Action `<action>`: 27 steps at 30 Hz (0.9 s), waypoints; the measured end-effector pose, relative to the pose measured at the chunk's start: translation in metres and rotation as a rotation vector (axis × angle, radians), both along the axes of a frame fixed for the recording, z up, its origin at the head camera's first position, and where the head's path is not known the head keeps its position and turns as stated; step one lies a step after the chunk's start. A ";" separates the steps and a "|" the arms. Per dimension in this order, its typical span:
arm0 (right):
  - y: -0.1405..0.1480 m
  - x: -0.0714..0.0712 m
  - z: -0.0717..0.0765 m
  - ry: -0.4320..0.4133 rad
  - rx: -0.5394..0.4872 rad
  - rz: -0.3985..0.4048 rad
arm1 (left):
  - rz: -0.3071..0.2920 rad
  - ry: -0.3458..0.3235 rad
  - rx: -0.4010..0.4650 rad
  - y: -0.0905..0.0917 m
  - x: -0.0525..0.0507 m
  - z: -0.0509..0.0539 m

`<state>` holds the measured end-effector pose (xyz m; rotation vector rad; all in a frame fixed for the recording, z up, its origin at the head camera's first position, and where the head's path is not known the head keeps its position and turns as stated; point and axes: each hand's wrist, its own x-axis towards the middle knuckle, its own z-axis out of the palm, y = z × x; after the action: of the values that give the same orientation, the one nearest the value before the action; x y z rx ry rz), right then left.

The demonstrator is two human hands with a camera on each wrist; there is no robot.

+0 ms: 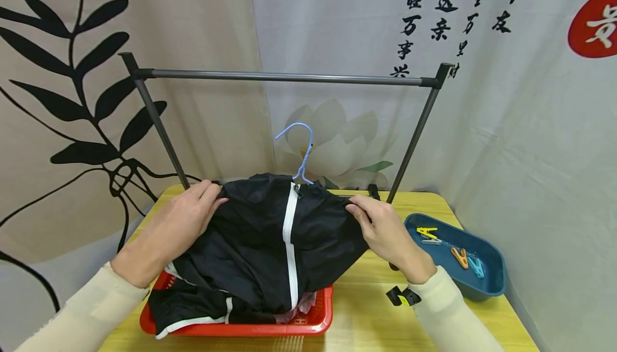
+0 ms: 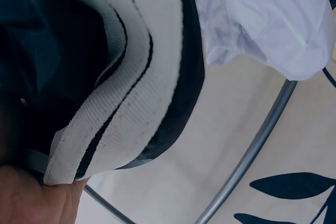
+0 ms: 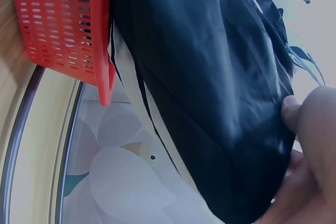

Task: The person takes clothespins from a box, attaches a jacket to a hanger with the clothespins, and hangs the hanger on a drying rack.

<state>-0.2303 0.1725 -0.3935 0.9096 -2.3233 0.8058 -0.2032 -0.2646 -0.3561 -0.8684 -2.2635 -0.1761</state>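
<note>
A black jacket (image 1: 255, 234) with a white zip stripe is held up in front of me, its lower part over a red basket (image 1: 308, 328). Out of its collar rises the blue hook of a hanger (image 1: 303, 164); the rest of the hanger is hidden in the cloth. At the jacket's upper left, my left hand (image 1: 180, 223) grips the cloth with curled fingers. My right hand (image 1: 388, 231) pinches the upper right side between thumb and fingers, also visible in the right wrist view beside the dark cloth (image 3: 210, 103).
Behind the jacket stands a grey metal rack with a horizontal bar (image 1: 284, 76). A blue tray (image 1: 496, 266) with several clothes pegs sits at the right of the yellow wooden table (image 1: 366, 309). Pinkish cloth (image 1: 303, 306) shows in the basket under the jacket.
</note>
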 end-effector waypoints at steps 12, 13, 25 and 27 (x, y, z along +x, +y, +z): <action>0.013 0.003 0.002 -0.027 0.002 -0.016 | -0.001 0.034 0.027 0.000 -0.001 -0.006; 0.014 0.003 0.002 -0.025 0.005 -0.019 | -0.004 0.041 0.028 -0.001 -0.001 -0.007; 0.039 0.006 0.000 -0.015 0.025 -0.048 | 0.010 0.028 0.040 -0.006 0.003 -0.013; 0.046 0.006 -0.001 -0.012 0.039 -0.064 | 0.017 0.024 0.042 -0.006 0.003 -0.013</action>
<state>-0.2246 0.2184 -0.3940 0.8443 -2.3734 0.7438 -0.1999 -0.2707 -0.3694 -0.8252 -2.2362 -0.2033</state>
